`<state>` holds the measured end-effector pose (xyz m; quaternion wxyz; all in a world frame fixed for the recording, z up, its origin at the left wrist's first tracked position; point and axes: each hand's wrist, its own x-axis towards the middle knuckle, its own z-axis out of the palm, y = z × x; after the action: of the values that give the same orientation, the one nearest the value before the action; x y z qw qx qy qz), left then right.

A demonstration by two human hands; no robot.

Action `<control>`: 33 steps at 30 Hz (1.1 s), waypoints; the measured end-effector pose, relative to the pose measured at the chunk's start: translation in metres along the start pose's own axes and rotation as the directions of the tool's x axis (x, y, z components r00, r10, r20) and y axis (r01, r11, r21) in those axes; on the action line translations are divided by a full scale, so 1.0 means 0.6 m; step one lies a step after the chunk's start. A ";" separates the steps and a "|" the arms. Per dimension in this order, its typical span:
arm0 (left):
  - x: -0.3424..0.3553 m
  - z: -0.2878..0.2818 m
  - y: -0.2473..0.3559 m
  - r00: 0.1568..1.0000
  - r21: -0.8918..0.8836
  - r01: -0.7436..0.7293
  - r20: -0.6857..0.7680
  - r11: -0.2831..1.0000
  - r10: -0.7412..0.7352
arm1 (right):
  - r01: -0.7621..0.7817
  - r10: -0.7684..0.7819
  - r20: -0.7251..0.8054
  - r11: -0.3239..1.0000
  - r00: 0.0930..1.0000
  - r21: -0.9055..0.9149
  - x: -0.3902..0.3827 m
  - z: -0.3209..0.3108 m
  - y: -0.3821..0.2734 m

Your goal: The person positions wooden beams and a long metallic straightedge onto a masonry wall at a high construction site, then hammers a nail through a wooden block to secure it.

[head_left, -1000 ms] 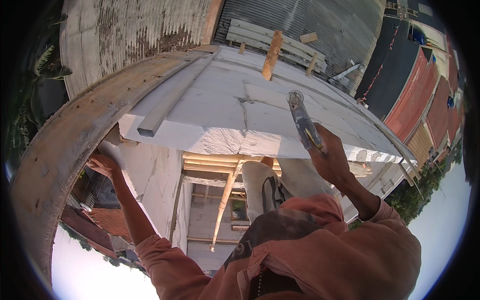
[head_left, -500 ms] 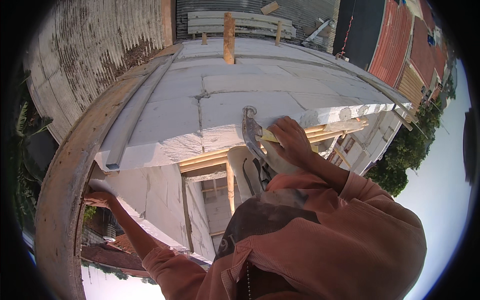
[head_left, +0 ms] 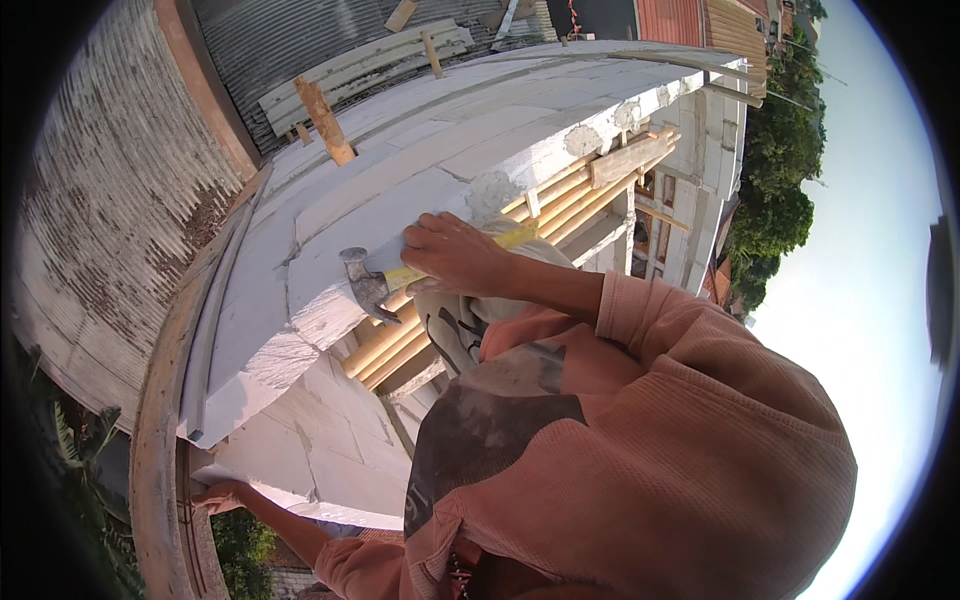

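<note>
My right hand [head_left: 450, 255] is closed round the yellow handle of a claw hammer [head_left: 368, 284]. The hammer's metal head lies at the near edge of a white block wall [head_left: 330, 235], its claw pointing down past the edge; whether it touches the blocks, I cannot tell. At the lower left, my left hand [head_left: 222, 496] grips the inner edge of a long, weathered wooden board [head_left: 155, 470], with the fingertips partly hidden there. Between board and wall lies a narrow grey bar [head_left: 212, 345], its end near my left hand.
Light timber poles [head_left: 400, 350] run below the wall's near edge. An upright wooden stake [head_left: 325, 120] rises behind the wall top. Corrugated roofing [head_left: 110, 180] spreads at the left, and more block walls [head_left: 705, 140] stand at the far right, before trees [head_left: 775, 150].
My view has turned, so the wall now slants up to the right. Hammer and right hand appear further left in the picture, still together. My left hand stays at the board.
</note>
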<state>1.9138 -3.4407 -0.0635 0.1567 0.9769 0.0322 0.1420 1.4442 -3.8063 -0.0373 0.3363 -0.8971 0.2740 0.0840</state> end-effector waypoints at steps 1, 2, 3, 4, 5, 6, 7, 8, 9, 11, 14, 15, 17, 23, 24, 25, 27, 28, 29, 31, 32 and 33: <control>-0.005 0.006 0.013 0.993 -0.053 0.116 0.020 0.992 -0.115 | -0.021 0.021 -0.018 1.000 1.000 -0.015 -0.005 0.005 0.003; -0.008 0.001 0.020 0.973 -0.103 0.232 0.038 0.967 -0.229 | -0.006 0.005 -0.012 0.999 1.000 -0.032 -0.009 0.008 0.006; 0.002 0.012 0.004 0.991 -0.139 0.134 0.010 0.981 -0.134 | 0.009 -0.009 -0.005 0.999 1.000 -0.048 -0.013 0.010 0.010; 0.008 0.013 -0.006 0.999 -0.165 0.035 -0.024 0.986 -0.040 | 0.000 -0.002 -0.023 0.998 1.000 -0.058 -0.012 0.015 0.012; 0.014 0.014 -0.015 0.997 -0.139 0.080 0.006 0.987 -0.080 | 0.010 -0.012 -0.039 0.999 0.999 -0.048 -0.012 0.020 0.014; 0.019 0.015 -0.021 0.992 -0.105 0.121 0.041 0.987 -0.118 | 0.015 -0.017 -0.051 0.999 0.999 -0.035 -0.014 0.028 0.015; 0.031 0.020 -0.035 0.980 -0.060 0.200 0.033 0.978 -0.199 | 0.007 -0.010 -0.066 0.999 0.998 -0.040 -0.014 0.031 0.013; 0.031 0.015 -0.057 0.981 -0.074 0.193 0.039 0.978 -0.191 | 0.022 -0.025 -0.071 0.999 0.997 -0.032 -0.014 0.034 0.012; 0.017 0.013 -0.067 0.994 0.014 0.022 0.111 1.000 -0.023 | 0.037 -0.039 -0.071 0.999 0.997 -0.030 -0.012 0.039 0.017; -0.004 0.015 -0.050 0.985 0.119 -0.058 0.169 0.991 0.037 | 0.033 -0.040 -0.097 0.997 0.994 -0.068 -0.009 0.054 0.021; -0.010 0.024 -0.022 0.941 0.322 0.179 0.221 0.930 -0.257 | 0.037 -0.051 -0.147 0.995 0.988 -0.094 -0.013 0.063 0.027; 0.005 0.027 -0.034 0.943 0.321 0.177 0.216 0.931 -0.253 | 0.044 -0.058 -0.176 0.995 0.983 -0.085 -0.013 0.059 0.026; 0.036 0.031 -0.056 0.919 0.356 0.044 0.352 0.934 -0.177 | 0.044 -0.053 -0.158 0.997 0.986 -0.065 -0.013 0.051 0.021; 0.028 0.058 -0.083 0.976 0.305 0.154 0.102 0.940 -0.193 | 0.041 -0.045 -0.102 0.998 0.994 -0.039 -0.010 0.057 0.021; 0.026 0.063 -0.084 0.974 0.295 0.158 0.107 0.942 -0.197 | 0.034 -0.037 -0.092 0.999 0.995 -0.042 -0.011 0.057 0.021; 0.026 0.063 -0.086 0.979 0.291 0.147 0.094 0.945 -0.181 | 0.034 -0.039 -0.095 0.998 0.995 -0.052 -0.012 0.057 0.021; 0.026 0.061 -0.096 0.988 0.281 0.105 0.079 0.954 -0.132 | 0.040 -0.044 -0.108 0.999 0.993 -0.032 -0.014 0.057 0.022; 0.026 0.065 -0.099 0.987 0.274 0.111 0.079 0.955 -0.138 | 0.043 -0.048 -0.110 0.998 0.993 -0.041 -0.013 0.057 0.024; 0.031 0.067 -0.101 0.988 0.265 0.103 0.081 0.959 -0.128 | 0.050 -0.054 -0.125 0.998 0.991 -0.028 -0.011 0.056 0.025; 0.027 0.068 -0.107 0.988 0.261 0.097 0.090 0.960 -0.125 | 0.054 -0.056 -0.131 0.998 0.990 -0.017 -0.014 0.059 0.027; 0.027 0.066 -0.104 0.988 0.258 0.092 0.096 0.962 -0.120 | 0.052 -0.053 -0.121 0.999 0.991 -0.012 -0.013 0.057 0.028; 0.026 0.065 -0.101 0.988 0.254 0.087 0.102 0.963 -0.116 | 0.049 -0.050 -0.111 0.999 0.993 -0.006 -0.013 0.056 0.028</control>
<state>1.9390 -3.3934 -0.1141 0.0415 0.9924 0.0907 0.0718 1.4297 -3.7917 -0.0694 0.3211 -0.9074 0.2697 0.0262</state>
